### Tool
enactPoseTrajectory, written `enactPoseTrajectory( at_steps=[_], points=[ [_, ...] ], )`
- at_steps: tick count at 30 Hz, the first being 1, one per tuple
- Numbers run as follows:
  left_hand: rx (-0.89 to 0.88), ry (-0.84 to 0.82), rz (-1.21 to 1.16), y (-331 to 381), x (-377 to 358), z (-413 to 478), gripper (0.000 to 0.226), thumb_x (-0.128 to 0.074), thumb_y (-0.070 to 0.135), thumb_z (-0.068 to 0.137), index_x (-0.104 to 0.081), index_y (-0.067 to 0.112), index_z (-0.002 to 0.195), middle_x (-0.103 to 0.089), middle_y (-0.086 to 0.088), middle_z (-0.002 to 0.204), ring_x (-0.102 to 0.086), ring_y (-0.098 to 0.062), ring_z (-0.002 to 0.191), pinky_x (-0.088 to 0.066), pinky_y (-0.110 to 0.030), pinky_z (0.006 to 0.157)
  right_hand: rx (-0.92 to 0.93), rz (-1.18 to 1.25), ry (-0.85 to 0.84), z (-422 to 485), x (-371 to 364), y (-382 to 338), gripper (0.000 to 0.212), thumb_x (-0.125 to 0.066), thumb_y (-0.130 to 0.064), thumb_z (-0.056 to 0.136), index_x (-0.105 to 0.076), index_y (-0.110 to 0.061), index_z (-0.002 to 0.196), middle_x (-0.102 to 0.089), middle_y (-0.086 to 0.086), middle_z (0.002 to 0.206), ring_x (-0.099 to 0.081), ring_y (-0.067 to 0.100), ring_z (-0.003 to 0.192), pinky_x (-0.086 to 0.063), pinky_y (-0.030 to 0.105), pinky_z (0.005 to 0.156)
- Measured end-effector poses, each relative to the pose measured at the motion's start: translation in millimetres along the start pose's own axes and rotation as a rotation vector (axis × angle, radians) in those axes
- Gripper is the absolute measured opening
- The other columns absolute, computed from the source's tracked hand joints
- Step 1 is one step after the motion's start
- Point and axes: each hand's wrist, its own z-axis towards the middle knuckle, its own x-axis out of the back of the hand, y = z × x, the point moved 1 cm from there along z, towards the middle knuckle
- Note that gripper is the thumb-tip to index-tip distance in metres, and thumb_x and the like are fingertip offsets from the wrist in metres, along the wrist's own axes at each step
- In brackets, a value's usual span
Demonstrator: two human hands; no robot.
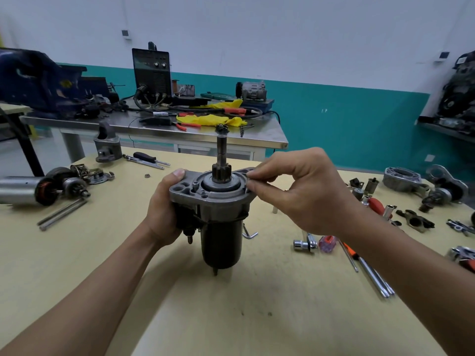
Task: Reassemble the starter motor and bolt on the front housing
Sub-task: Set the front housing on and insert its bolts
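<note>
A starter motor (pixel 221 232) stands upright above the wooden table (pixel 180 291), black body down. Its grey aluminium end plate (pixel 205 195) faces up, with the pinion gear and shaft (pixel 221 160) rising from the middle. My left hand (pixel 164 214) grips the motor's left side, thumb on the plate's edge. At the plate's right edge, thumb and forefinger of my right hand (pixel 295 191) pinch something small; what they hold is hidden. A loose front housing (pixel 108 146) stands at the table's far left.
Another motor body with armature (pixel 30 190) and two long bolts (pixel 61 214) lie at left. Sockets (pixel 304 244), screwdrivers (pixel 359 263), an Allen key (pixel 248 232) and more housings (pixel 403 178) are scattered at right. A steel bench (pixel 154 124) with a welder stands behind.
</note>
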Motion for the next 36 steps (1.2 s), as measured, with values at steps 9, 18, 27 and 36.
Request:
enactPoseTrajectory(
  at_steps=[9, 18, 27, 36],
  points=[
    [0.008, 0.01, -0.005, 1.7, 0.5, -0.1, 0.06, -0.035, 0.049, 0.088, -0.081, 0.012, 0.097, -0.077, -0.011, 0.097, -0.073, -0.023, 0.089, -0.058, -0.024, 0.07, -0.274, 0.155, -0.252, 3.0, 3.0, 1.7, 0.031, -0.052, -0.033, 0.091, -0.079, -0.018, 0.094, -0.06, -0.006, 0.108, -0.052, 0.011, 0.113, -0.043, 0.028, 0.096],
    [-0.003, -0.003, 0.032, 9.3, 5.5, -3.0, 0.06, -0.031, 0.048, 0.089, -0.082, 0.015, 0.093, -0.078, -0.008, 0.094, -0.074, -0.02, 0.087, -0.057, -0.022, 0.069, -0.239, 0.14, -0.302, 6.5, 4.0, 9.3, 0.026, -0.054, -0.029, 0.089, -0.076, -0.036, 0.1, -0.059, -0.018, 0.126, -0.045, 0.001, 0.125, -0.042, 0.03, 0.099],
    [0.01, 0.061, 0.027, 17.4, 36.7, -1.6, 0.062, -0.029, 0.05, 0.091, -0.081, 0.016, 0.093, -0.078, -0.006, 0.093, -0.073, -0.019, 0.084, -0.057, -0.019, 0.069, -0.457, -0.347, -0.471, 19.9, -82.5, 90.8, 0.028, -0.062, -0.012, 0.09, -0.071, -0.016, 0.116, -0.069, 0.004, 0.117, -0.062, 0.017, 0.099, -0.05, 0.027, 0.085],
    [0.017, 0.023, 0.051, 18.0, 34.8, -1.5, 0.062, -0.029, 0.047, 0.088, -0.082, 0.015, 0.085, -0.078, -0.006, 0.086, -0.073, -0.019, 0.078, -0.056, -0.02, 0.065, -0.332, -0.619, -0.72, 44.1, -125.9, 112.8, 0.025, -0.052, 0.001, 0.09, -0.049, -0.017, 0.073, -0.04, -0.005, 0.072, -0.047, 0.019, 0.07, -0.039, 0.031, 0.066]
  ],
)
